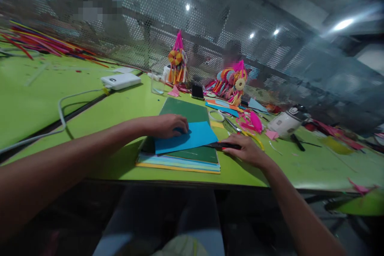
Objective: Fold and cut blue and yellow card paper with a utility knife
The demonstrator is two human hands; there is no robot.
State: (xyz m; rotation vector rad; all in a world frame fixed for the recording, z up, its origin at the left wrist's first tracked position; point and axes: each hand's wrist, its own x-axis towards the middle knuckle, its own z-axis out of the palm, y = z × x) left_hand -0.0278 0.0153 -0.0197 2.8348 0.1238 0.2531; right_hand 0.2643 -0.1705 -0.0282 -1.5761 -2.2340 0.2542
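Observation:
My left hand rests on a blue paper sheet, fingers curled and pressing its upper left edge. The blue sheet lies on a dark green sheet that tops a stack of coloured paper on the green table. My right hand lies at the stack's right side, fingers closed around a thin dark tool whose tip touches the blue sheet's right corner. I cannot make out what kind of tool it is.
Two colourful paper ornaments stand at the back by a mesh screen. A white power bank with a cable lies at left, scissors and pink scraps at right, and a white device beyond. Long coloured strips lie far left.

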